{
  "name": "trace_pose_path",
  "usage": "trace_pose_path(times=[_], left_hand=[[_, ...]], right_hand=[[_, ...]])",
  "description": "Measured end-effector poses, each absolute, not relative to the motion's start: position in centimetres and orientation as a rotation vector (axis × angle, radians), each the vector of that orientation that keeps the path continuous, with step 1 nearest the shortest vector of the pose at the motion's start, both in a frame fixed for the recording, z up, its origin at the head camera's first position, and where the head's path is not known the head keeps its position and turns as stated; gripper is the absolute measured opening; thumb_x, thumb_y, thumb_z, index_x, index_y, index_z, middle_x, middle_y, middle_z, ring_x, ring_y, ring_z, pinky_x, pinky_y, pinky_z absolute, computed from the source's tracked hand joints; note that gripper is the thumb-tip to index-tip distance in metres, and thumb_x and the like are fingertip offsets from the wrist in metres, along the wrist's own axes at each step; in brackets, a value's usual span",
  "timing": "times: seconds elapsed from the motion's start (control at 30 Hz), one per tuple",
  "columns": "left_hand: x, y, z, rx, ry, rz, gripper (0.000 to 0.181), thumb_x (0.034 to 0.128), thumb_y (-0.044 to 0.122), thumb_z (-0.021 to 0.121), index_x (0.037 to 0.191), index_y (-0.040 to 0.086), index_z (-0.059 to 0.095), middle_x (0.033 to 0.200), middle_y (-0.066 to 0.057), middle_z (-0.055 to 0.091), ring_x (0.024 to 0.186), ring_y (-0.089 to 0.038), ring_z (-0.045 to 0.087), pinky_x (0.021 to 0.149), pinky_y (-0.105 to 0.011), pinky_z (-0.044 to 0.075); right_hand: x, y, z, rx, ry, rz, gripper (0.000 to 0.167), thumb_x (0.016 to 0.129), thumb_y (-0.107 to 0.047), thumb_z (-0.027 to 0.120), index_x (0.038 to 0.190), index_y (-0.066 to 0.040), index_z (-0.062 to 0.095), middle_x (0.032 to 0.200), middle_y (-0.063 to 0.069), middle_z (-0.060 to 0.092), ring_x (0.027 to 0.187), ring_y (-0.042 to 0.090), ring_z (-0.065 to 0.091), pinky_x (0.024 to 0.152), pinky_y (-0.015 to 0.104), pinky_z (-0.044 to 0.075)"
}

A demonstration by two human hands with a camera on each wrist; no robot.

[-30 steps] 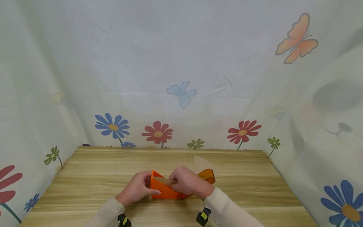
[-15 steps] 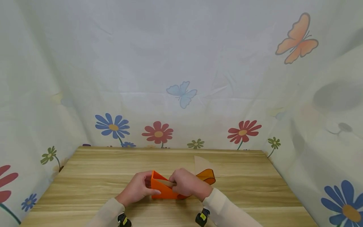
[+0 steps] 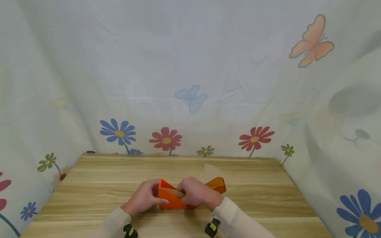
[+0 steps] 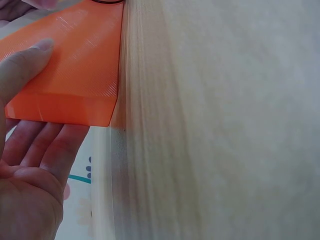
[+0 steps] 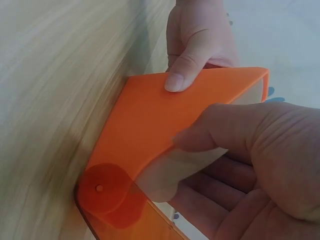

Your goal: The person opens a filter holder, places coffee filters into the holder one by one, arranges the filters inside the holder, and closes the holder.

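Observation:
An orange plastic box with an open top stands on the wooden table, its hinged amber see-through lid swung back to the right. My left hand grips the box's left end, thumb on the near wall and fingers behind, as the left wrist view also shows. My right hand is over the opening and pinches a beige fan-shaped paper, like a coffee filter, which lies partly inside the box. In the right wrist view its rounded edge shows beside the hinge. How many sheets there are, I cannot tell.
Another beige fan-shaped paper lies flat on the table behind my right hand, close to the lid. A white curtain printed with flowers and butterflies hangs around the back and sides of the table.
My right hand has shifted very slightly, and the paper's visible edge sits a little differently, lower in the box's opening. The left hand and the box have stayed in place.

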State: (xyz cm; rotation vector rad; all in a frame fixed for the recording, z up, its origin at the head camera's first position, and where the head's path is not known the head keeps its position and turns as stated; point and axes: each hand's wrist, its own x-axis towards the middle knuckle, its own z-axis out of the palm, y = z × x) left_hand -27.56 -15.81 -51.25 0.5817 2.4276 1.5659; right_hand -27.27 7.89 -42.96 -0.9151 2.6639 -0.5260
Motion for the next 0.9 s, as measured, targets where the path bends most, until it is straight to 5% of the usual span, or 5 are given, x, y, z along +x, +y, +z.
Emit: trace_pose_path(times=[0.47,0.9], left_hand=[[-27.5,-15.7,-51.4,0.607,2.418,1.589,0.051,0.0794,0.042,0.087,0.122,0.022,0.069,0.116,0.003,0.075,0.099,-0.015,0.072,0.091,-0.029,0.060],[-27.5,-15.7,-51.3,0.583,2.407,1.600,0.053,0.0781,0.043,0.088,0.123,0.021,0.069,0.116,0.002,0.075,0.098,-0.015,0.072,0.090,-0.030,0.061]], right_hand=[[-27.3,9.2,-41.4,-0.902,2.591,-0.727,0.002,0.087,-0.018,0.081,0.089,-0.018,0.082,0.081,-0.014,0.074,0.072,-0.002,0.065,0.072,0.016,0.056],[-27.7,12.5,-38.4,-0.784,2.695,-0.890,0.029,0.090,-0.034,0.080,0.113,-0.016,0.078,0.108,-0.001,0.077,0.094,0.012,0.070,0.088,0.038,0.061]])
